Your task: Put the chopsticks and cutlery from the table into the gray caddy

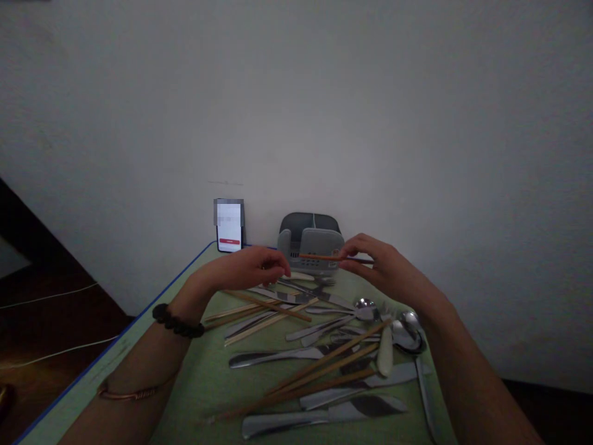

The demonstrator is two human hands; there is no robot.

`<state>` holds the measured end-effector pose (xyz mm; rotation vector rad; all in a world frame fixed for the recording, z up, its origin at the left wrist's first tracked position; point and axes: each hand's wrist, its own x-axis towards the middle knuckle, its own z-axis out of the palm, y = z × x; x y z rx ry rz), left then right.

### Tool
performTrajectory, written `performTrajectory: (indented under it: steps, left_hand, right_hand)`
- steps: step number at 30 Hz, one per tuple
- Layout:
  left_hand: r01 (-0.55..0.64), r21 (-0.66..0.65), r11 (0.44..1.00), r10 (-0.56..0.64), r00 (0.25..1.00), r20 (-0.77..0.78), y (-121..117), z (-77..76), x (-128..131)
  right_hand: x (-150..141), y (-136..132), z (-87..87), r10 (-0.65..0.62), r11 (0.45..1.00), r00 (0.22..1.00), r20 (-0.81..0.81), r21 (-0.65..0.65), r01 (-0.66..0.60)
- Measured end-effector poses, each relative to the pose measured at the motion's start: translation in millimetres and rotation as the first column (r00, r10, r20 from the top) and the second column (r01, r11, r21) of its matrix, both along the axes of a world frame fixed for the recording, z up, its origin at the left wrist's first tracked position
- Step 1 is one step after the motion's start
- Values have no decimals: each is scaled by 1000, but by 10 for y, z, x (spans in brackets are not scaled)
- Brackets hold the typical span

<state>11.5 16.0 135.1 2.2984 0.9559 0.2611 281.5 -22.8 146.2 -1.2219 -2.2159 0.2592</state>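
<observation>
My right hand (373, 258) is closed, pinching a reddish-brown chopstick (317, 256) between thumb and fingers. The chopstick lies nearly level across the front of a grey cutlery holder (322, 240) with two compartments. My left hand (252, 267) hovers left of the holder, its fingers loosely curled and apart, with nothing visible in them. Beneath it lie several chopsticks (278, 308) and metal cutlery. A fork (327, 282) rests just in front of the holder. Closer to me are spoons (365, 310), a table knife (278, 356) and a broad-bladed knife (287, 423).
A phone (229, 225) with a lit screen leans on the wall at the table's back left corner. The green table (199, 383) has a blue edge. A pale-handled utensil (385, 352) and a long-handled utensil (424, 395) lie near my right forearm. Pale cables (65, 355) run at left.
</observation>
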Motion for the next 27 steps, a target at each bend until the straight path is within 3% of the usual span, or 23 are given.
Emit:
performTrajectory:
  steps: [3,6,9,12,14,17,22,25,27]
  left_hand:
    - [-9,50,999,8,1000,20,10,-49,44]
    - [-28,57,998,26,999,45,1,-77,75]
    - [-10,18,1000,9,999,43,-44,-67,117]
    - [92,-41,995,-91,995,29,-113,-21,158]
    - [130,-79,988,-130,991,15,-150,10,176]
    - [90,-41,995,-91,996,-6,-158,19,188]
    - [20,11,1000,-20,1000,19,-43,-72,141]
    - [-8,39,999,7,999,32,52,-138,81]
    - [-73,142,987,67,997,44,116,-194,67]
  right_hand:
    - [-2,8,15,-51,996,994,-97,68,58]
    - [-37,5,21,-92,995,953,-288,8,99]
    - [-139,3,-6,-35,996,851,-524,-84,-11]
    - [-247,19,-54,29,981,710,-704,-116,-155]
    - [-286,38,-87,38,969,634,-772,-127,-213]
    - [-293,74,-132,11,957,586,-810,-161,-240]
    - [-219,142,-165,-72,983,559,-826,-154,-101]
    - [-94,151,-89,-77,997,487,-870,-66,40]
    - [10,125,3,-54,981,423,-905,32,192]
